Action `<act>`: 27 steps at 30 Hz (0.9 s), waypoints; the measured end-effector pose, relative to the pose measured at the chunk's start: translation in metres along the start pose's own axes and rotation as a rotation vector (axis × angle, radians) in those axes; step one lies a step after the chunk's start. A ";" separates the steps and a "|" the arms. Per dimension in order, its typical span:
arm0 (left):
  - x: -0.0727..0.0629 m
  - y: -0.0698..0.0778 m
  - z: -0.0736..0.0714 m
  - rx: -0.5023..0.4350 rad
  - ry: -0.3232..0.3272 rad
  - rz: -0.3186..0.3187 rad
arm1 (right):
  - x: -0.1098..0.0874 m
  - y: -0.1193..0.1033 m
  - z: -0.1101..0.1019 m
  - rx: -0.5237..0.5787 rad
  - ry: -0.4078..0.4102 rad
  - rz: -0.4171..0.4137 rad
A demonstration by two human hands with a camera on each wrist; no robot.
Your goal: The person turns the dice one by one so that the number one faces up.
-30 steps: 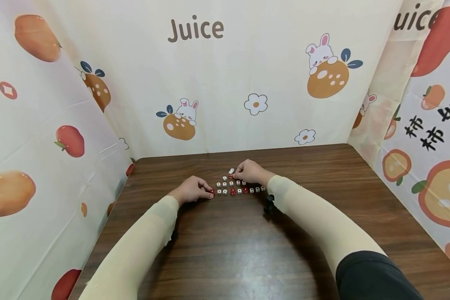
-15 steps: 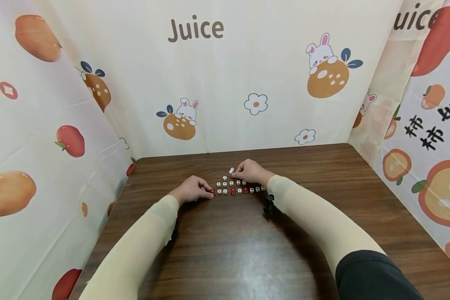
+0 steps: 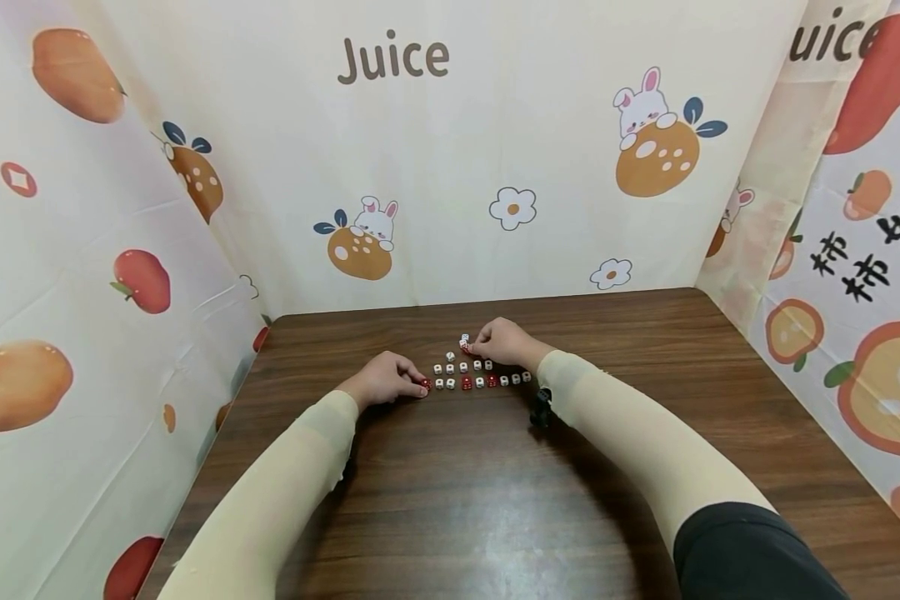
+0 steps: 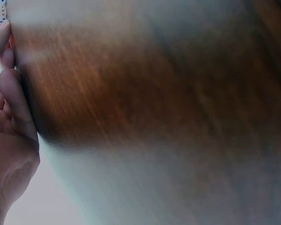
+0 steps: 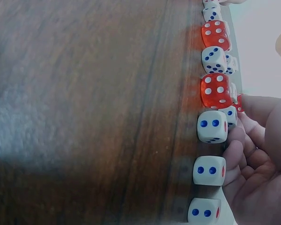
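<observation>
My left hand (image 3: 388, 379) pinches a red die (image 3: 425, 384) at the left end of the front row of dice. In the left wrist view, that hand (image 4: 11, 101) shows at the left edge, its fingertips partly cut off. Behind the rows, my right hand (image 3: 504, 343) pinches another red die (image 3: 466, 349), mostly covered by the fingers. Close beside that die are small white dice (image 3: 464, 338). The right wrist view shows the right hand (image 5: 260, 159) behind the front row, with only a bit of its red die (image 5: 240, 103) visible.
The front row mixes white dice (image 3: 479, 382) and red dice (image 3: 492, 381). A second row of white dice (image 3: 450, 368) lies behind it, and a single white die (image 3: 450, 356) sits farther back. All rest on a brown wooden table (image 3: 450, 483), with printed cloth (image 3: 435, 167) around it.
The right hand's fingertips and the red die have shifted very slightly away and to the right, toward the white dice at the back. The left hand stays in place.
</observation>
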State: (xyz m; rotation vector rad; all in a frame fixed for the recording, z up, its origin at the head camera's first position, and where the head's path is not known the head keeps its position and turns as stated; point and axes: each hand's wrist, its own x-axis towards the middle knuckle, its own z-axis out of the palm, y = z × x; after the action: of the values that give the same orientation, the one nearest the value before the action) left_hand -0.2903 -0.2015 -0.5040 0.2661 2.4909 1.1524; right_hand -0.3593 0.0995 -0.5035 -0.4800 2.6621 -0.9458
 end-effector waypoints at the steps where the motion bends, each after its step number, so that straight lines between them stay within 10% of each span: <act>1: 0.000 0.000 0.000 -0.002 0.000 0.000 | 0.001 0.000 0.000 -0.003 0.007 0.008; 27: -0.002 0.000 0.000 -0.002 0.006 0.013 | -0.009 0.001 -0.007 0.004 -0.007 -0.026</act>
State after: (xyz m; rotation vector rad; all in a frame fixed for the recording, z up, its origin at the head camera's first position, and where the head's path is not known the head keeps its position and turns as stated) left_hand -0.2886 -0.2018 -0.5032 0.2784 2.4968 1.1623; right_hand -0.3539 0.1074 -0.4980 -0.5168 2.6528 -0.9552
